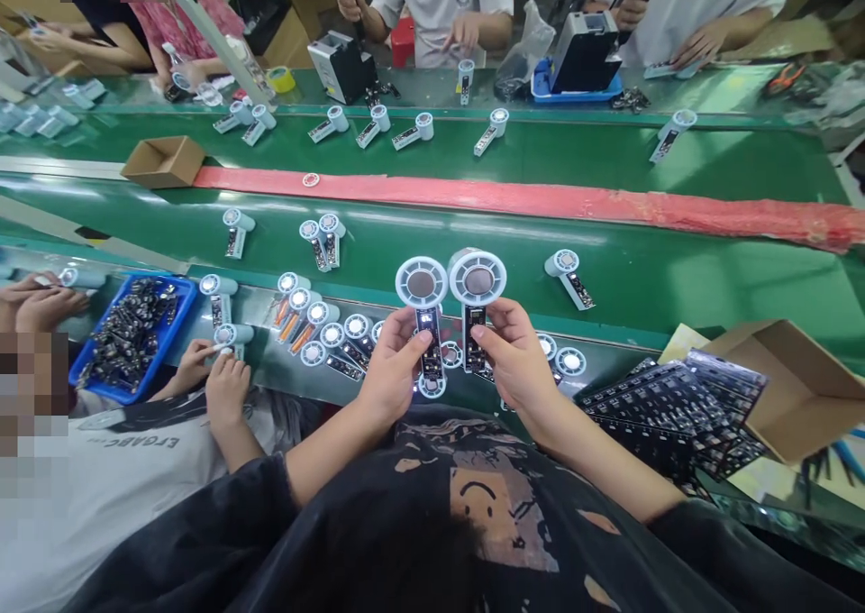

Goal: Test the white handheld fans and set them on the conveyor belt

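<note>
My left hand (392,365) grips a pale blue handheld fan (421,282) by its handle, thumb on the dark circuit board, where a small white display is lit. A second handheld fan (478,278) is in my right hand (517,352), its thumb likewise pressed on the exposed board. Both fans stand upright side by side, their round heads almost touching and facing me. Beneath and beside my hands, several more fans (356,326) lie on the bench edge, some with boards showing. The fingers behind the two handles are partly hidden.
A green conveyor (608,279) carries scattered fans, with a red strip (473,194) along its middle and a small carton (164,162). At right lie stacked circuit board panels (669,415) beside an open cardboard box (804,388). A blue tray (135,338) of small parts and co-workers' hands are at left.
</note>
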A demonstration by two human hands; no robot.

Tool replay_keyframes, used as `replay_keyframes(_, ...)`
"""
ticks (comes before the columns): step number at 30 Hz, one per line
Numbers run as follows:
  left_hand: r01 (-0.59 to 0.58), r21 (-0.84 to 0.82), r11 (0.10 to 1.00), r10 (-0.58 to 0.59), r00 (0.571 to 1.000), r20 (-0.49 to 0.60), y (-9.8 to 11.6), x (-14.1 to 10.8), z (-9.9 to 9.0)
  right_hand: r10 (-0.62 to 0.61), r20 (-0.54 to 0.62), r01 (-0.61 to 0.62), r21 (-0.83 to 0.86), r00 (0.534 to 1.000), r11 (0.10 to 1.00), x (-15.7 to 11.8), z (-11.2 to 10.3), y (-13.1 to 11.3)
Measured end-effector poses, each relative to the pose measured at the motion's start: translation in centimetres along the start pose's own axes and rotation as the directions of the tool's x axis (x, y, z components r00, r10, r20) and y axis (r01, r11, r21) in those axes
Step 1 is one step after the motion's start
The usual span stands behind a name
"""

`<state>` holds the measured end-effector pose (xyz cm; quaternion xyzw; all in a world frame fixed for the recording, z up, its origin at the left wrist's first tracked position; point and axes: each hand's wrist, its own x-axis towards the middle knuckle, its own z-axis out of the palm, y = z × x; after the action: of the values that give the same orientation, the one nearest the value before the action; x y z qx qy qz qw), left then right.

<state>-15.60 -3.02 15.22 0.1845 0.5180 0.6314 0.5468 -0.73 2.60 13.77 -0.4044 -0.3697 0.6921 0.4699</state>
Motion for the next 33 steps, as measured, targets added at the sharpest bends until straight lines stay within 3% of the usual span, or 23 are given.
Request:
replay_keyframes(13, 0.009, 0.018, 1.000, -0.009, 1.000, -0.021, -0.2, 0.5, 0.0, 0.089, -0.054, -0.084, 0.095, 0.995, 0.992, -0.2, -0.1, 0.7)
replay_keyframes(20, 0.005, 0.012, 1.000, -0.005, 1.000, -0.005, -0.4, 0.9, 0.0, 0.064, -0.048, -0.059, 0.095, 0.997, 0.994, -0.1, -0.2, 0.7)
replay_keyframes(33, 0.052, 0.002, 0.999, -0.052, 0.994, -0.094, -0.6, 1.0, 1.0, 0.101, -0.043, -0.096, 0.108, 0.994, 0.990, 0.6, -0.9, 1.1)
